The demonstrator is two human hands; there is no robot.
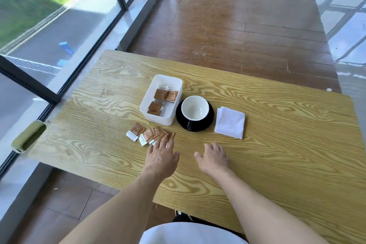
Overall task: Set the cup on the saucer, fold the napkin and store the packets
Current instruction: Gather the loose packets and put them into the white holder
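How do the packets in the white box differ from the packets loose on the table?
The packets in the white box are already stored and lie spread apart; the packets loose on the table overlap in a fanned row, touched by the left hand. Both groups are brown with white ends.

Left hand (162, 152) covers near ends of loose packets (150, 133). Packet print too small to read. Cup (195, 108) hides saucer (210, 123) centre. Worktop (277, 144) near-right corner cut off by frame edge.
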